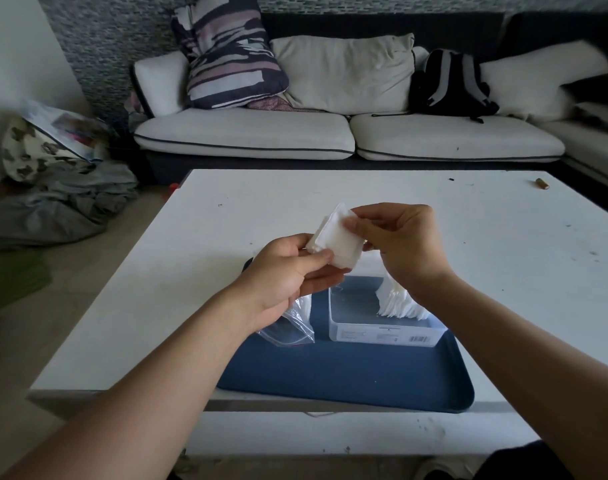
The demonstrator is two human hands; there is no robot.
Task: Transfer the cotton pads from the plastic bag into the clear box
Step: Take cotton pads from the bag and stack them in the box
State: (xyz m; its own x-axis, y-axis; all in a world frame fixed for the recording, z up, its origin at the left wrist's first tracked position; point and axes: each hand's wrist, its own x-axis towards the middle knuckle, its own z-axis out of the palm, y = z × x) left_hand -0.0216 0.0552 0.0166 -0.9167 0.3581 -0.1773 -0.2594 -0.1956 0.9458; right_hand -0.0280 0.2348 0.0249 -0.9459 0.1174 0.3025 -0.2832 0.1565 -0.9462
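A small stack of white square cotton pads is held in the air above the tray. My left hand pinches its lower left edge, and my right hand grips its upper right corner. Below my left hand lies the clear plastic zip bag, partly hidden by my wrist. To its right stands the clear box, open on top, with a bunch of white cotton pads leaning in its right half. Bag and box both rest on a dark blue tray.
The tray sits at the near edge of a white table. A small brown cylinder lies at the table's far right. Behind the table is a white sofa with cushions and a black backpack. Clothes lie on the floor to the left.
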